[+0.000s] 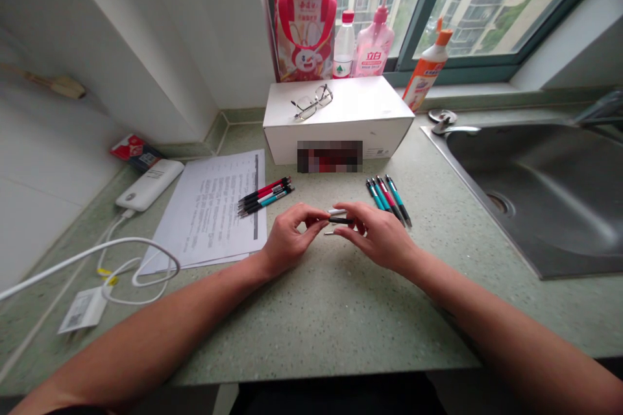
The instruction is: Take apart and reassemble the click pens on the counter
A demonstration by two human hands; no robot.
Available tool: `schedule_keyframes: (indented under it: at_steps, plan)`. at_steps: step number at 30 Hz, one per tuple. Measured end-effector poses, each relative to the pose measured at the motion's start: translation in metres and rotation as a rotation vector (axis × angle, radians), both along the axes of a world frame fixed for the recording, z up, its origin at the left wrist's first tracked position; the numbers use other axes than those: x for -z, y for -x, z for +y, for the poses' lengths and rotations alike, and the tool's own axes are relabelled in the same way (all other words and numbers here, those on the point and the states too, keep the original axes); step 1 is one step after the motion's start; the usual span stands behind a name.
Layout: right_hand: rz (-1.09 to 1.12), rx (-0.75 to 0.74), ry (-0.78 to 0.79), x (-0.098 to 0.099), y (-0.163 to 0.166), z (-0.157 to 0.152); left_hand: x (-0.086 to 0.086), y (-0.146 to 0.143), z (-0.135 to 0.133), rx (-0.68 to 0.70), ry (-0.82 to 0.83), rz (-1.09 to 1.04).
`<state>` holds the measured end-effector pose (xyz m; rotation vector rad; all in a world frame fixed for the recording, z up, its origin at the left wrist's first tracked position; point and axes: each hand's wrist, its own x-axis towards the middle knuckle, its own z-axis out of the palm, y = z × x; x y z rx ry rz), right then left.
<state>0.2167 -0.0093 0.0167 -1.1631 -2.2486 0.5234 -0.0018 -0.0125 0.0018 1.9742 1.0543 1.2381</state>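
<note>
My left hand (288, 240) and my right hand (378, 233) meet over the middle of the green speckled counter (311, 311), both pinching one small dark pen (339, 220) with a silver clip between their fingertips. A silver part lies just under it; I cannot make it out. Left of my hands, a bundle of red, black and teal pens (265, 195) rests partly on a printed sheet (214, 207). To the right lie several teal and red pens (389, 198), side by side.
A white box (370, 123) with glasses (312, 101) on top stands behind the pens. Bottles and a bag line the window sill. A steel sink (545, 194) fills the right. At left are a power bank (150, 184), white cable (121, 259) and charger.
</note>
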Motion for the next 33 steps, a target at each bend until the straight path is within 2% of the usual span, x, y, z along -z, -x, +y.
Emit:
schedule_keyframes:
  at_steps: [12, 17, 23, 28, 33]
  plan:
    - [-0.004, 0.019, 0.005, 0.0008, -0.0018, -0.0007, 0.0006, -0.0011, 0.0002, 0.008, -0.034, 0.014]
    - [-0.012, -0.02, -0.013, 0.0009, -0.0017, 0.0004, 0.0003, -0.0008, 0.0002, -0.01, -0.037, 0.028]
    - [-0.009, 0.015, -0.001, 0.0039, -0.0036, 0.0013, 0.0013, 0.0005, 0.0017, -0.011, -0.042, 0.056]
    - [-0.068, -0.006, -0.009, -0.0007, -0.0041, 0.0028, -0.0006, 0.0014, 0.0019, 0.011, -0.086, 0.181]
    - [-0.138, 0.038, -0.004, -0.0047, -0.0075, 0.0051, -0.0038, -0.0019, -0.0014, 0.202, -0.263, 0.458]
